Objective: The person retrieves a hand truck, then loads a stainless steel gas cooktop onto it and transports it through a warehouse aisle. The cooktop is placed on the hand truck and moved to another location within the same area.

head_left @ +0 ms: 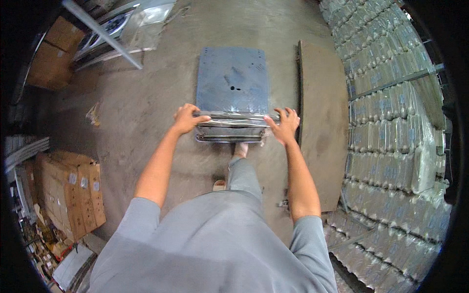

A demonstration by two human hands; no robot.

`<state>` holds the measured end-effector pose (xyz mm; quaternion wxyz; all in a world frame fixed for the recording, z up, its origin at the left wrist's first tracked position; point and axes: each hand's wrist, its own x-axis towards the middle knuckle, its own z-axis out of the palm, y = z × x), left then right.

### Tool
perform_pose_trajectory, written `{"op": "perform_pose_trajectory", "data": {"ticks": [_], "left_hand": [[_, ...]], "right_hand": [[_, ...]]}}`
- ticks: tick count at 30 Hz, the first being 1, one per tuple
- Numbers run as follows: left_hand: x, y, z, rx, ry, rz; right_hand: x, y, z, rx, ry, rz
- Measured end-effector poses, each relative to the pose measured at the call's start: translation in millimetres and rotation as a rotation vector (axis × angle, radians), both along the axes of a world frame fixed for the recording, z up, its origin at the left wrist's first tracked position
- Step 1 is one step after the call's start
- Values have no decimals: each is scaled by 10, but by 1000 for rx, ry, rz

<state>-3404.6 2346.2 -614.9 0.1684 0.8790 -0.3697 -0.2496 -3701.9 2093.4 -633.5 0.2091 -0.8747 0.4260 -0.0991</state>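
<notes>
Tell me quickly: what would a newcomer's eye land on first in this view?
First, the blue cart near the middle, with the left hand and right hand at opposite ends of its handle. Next, the stacks of plastic-wrapped goods filling the right side, with a long brown board between them and the cart. Then the cardboard boxes at lower left.

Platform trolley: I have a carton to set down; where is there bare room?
The blue deck ahead of the handle; concrete floor between deck and lower-left cartons, and beyond the deck. Crowded: the right, with film-wrapped stacks past a brown board.
</notes>
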Motion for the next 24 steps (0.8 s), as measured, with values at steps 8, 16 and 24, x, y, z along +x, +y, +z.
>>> {"op": "perform_pose_trajectory", "data": {"ticks": [8, 16, 24], "left_hand": [[1708, -2129, -12, -65, 13, 71], [3254, -4222, 6, -117, 40, 135], [5120, -6171, -9, -222, 29, 173]], "right_hand": [[1816, -2159, 26, 72, -101, -4], [3472, -4409, 24, 38, -23, 70], [5567, -6507, 96, 82, -34, 86]]}}
